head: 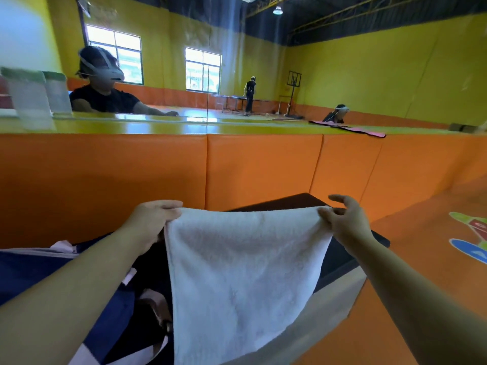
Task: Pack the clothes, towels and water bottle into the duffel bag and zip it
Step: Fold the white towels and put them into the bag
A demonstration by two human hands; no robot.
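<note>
A white towel (237,272) hangs spread out in front of me, held up by its two top corners. My left hand (152,219) pinches the left corner and my right hand (345,219) pinches the right corner. Below and to the left lies a navy duffel bag (113,320) with pale pink trim, its dark inside partly showing behind the towel. Two clear bottles with green lids (29,98) stand blurred on the ledge at the far left.
A dark table top (340,256) lies under the towel, against an orange padded wall (263,167). A mirror above shows me and two other people. A pink strip (350,129) lies on the yellow ledge. Orange floor (421,246) spreads to the right.
</note>
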